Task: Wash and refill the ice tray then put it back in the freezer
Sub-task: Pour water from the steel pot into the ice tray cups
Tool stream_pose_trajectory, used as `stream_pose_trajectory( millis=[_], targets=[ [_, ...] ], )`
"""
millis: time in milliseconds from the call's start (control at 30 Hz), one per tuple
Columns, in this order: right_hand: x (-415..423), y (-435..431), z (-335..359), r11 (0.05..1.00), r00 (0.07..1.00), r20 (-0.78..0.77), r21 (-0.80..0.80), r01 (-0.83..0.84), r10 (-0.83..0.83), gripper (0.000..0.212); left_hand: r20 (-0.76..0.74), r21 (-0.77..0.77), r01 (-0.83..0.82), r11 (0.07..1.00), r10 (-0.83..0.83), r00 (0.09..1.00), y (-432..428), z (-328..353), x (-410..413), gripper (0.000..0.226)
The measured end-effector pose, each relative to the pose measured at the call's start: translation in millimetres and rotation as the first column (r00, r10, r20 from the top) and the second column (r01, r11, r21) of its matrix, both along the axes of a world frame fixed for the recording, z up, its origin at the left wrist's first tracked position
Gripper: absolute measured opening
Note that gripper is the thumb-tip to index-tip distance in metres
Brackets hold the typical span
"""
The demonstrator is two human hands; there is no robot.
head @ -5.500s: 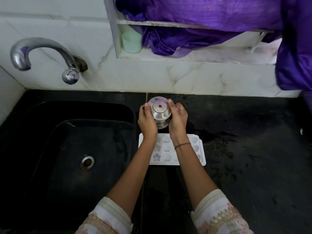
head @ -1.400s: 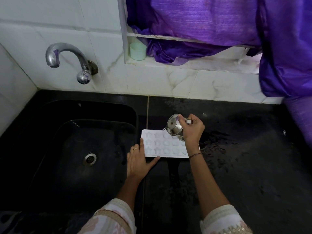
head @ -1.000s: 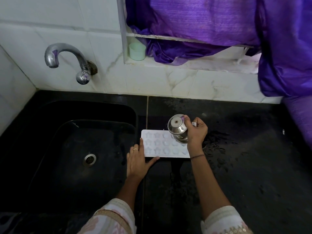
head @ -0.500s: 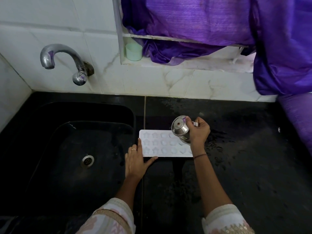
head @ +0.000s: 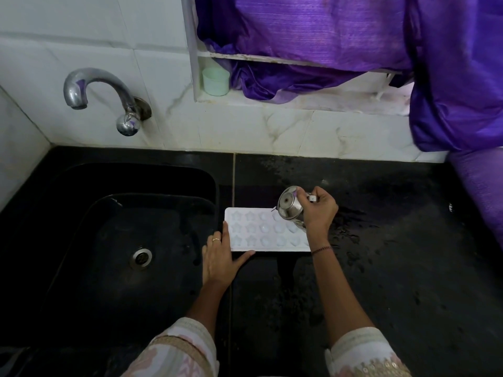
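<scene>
Right hand (head: 319, 214), steel jug (head: 289, 210) cover ice tray (head: 268, 248) end — fill unclear; sink (head: 81, 240) alongside.

1. On my feed, a chrome tap (head: 103, 85) curves out of the white tiled wall above a black sink (head: 81, 240), with a steel drain (head: 141, 257) near the basin's middle.
2. A pale green cup (head: 215, 81) stands on the marble ledge (head: 313, 104), just beside bunched purple cloth (head: 326, 36) (it also hangs down at the right).
3. The black counter (head: 408, 268) looks wet in patches.
</scene>
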State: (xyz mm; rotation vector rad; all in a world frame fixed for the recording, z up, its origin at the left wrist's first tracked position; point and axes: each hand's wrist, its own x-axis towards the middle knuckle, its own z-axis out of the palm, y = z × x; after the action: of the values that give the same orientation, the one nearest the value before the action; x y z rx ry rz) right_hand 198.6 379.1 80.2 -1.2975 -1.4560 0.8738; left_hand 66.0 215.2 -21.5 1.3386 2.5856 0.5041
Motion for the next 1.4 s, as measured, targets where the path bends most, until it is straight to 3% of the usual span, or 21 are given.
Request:
stream_pose_trajectory(
  millis=[567, 900, 1400],
  targets=[
    [-2, -2, 1, 0.998, 0.999, -0.035, -0.038, 0.041, -0.042, 0.055, 0.012, 0.007, 0.002, 1.0, -0.002, 1.0, 0, 3, 1, 0.117],
    [2, 4, 13, 0.988, 0.956, -0.264, -0.119, 0.102, -0.131, 0.052, 0.0, 0.008, -0.004, 1.0, 0.004, 1.0, -1, 3, 1, 0.118],
    [16, 5, 11, 0.989, 0.977, -0.166, -0.089, 0.121, -0.134, 0.052, -0.001, 0.006, -0.005, 1.0, 0.005, 1.0, -1, 3, 1, 0.113]
  ],
)
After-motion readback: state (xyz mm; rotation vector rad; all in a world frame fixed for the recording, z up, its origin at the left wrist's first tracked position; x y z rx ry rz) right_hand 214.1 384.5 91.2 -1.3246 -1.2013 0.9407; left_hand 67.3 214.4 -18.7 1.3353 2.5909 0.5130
